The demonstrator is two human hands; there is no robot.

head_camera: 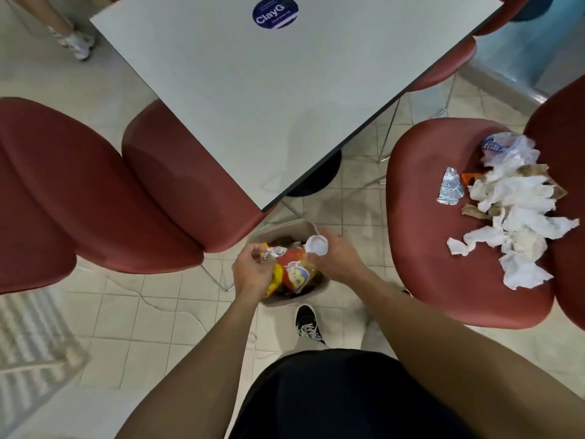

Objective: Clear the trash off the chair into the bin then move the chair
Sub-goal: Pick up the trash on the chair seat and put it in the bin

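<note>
**Both hands over the bin, more trash waiting on the chair**

The floor was pale tile, and a grey table (269, 99) stood in the middle with red chairs around it. A small beige bin (286, 228) sat on the floor just below the table corner. Both hands were above it. The left hand (251, 274) had its fingers curled round a yellow and orange snack wrapper (292, 274) that already reached into the bin. The right hand (335, 256) pinched a small white round piece (317, 245), perhaps a lid, over the bin's far edge.

The rest of the trash (519, 213), white tissues, brown paper and a piece of foil (451, 190), lay on the chair (437, 248) to the person's right, well apart from the bin. The right hand was the nearer one, so it seemed better placed for the next reach.
</note>
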